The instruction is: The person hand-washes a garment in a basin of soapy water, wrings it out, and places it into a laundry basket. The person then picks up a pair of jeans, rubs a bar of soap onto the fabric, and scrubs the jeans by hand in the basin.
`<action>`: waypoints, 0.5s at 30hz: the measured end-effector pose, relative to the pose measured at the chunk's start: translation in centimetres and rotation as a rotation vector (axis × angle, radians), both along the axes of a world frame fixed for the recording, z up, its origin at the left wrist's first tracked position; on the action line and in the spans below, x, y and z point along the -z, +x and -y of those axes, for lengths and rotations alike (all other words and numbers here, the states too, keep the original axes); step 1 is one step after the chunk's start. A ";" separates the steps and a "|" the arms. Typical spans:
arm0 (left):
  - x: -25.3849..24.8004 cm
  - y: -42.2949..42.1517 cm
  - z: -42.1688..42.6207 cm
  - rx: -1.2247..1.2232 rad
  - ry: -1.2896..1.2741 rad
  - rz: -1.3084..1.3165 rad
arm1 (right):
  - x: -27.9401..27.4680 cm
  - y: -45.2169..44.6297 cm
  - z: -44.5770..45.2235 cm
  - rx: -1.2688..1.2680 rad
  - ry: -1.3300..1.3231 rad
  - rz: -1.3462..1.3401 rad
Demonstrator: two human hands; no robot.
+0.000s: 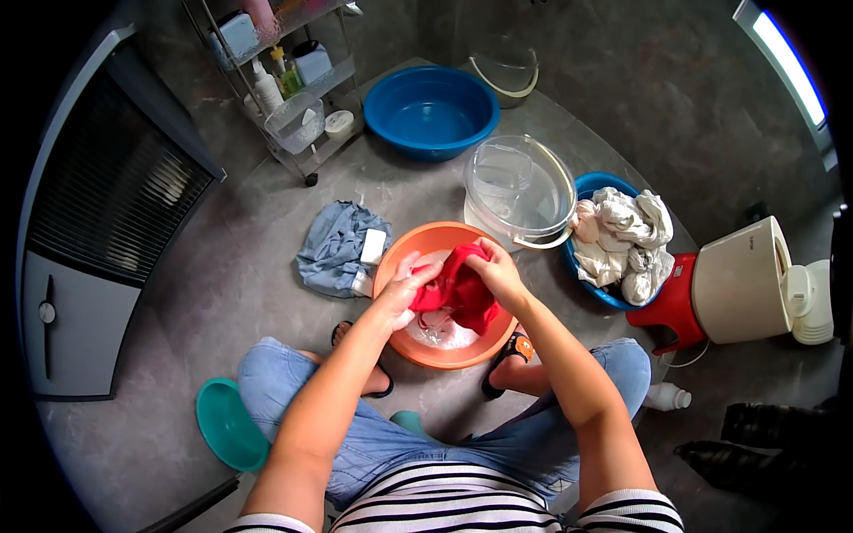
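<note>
Red cloth (468,289), orange basin (391,340), sudsy water (437,332)

Red cloth (471,289) in both hands (451,282) above orange basin (451,358)

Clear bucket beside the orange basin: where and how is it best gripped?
Probably by its pale handle, hooked from above on the person's right: the bucket stands upright, and the handle's curve swings out past its rim there.
</note>
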State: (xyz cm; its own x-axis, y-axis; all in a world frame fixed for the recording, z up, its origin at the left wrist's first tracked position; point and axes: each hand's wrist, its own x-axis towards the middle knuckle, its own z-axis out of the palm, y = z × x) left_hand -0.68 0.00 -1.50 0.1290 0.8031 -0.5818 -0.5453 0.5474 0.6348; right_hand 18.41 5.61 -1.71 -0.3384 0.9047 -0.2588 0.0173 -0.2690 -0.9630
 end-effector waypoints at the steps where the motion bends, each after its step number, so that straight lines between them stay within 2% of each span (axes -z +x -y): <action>1: 1.1 -0.1 0.1 0.094 0.047 -0.027 | -2.1 -0.2 0.5 -0.048 0.047 0.076; 2: 2.1 -0.1 0.2 0.189 0.094 -0.054 | -3.3 -0.3 0.8 -0.096 0.094 0.153; 3: 1.4 0.1 0.6 0.188 0.077 -0.055 | -1.9 0.0 0.6 -0.151 0.069 0.099; 6: 1.3 -0.8 -0.1 0.100 0.057 0.080 | 0.4 0.8 1.0 -0.356 0.411 0.386; 7: 0.7 -1.3 -0.1 0.049 0.010 0.126 | 0.4 0.9 1.2 -0.403 0.387 0.479; 10: -1.7 -1.6 0.3 -0.026 -0.032 0.091 | 1.5 0.8 1.3 -0.361 0.377 0.556; 11: -2.7 -1.5 0.4 -0.043 -0.045 0.050 | 1.6 0.8 1.1 -0.405 0.447 0.545; 14: -1.0 -2.1 -0.1 -0.094 -0.009 0.201 | 0.6 -0.8 2.3 -0.327 0.741 0.516; 15: -1.5 -1.6 0.1 -0.085 -0.026 0.190 | -0.8 -1.6 3.5 -0.291 0.695 0.588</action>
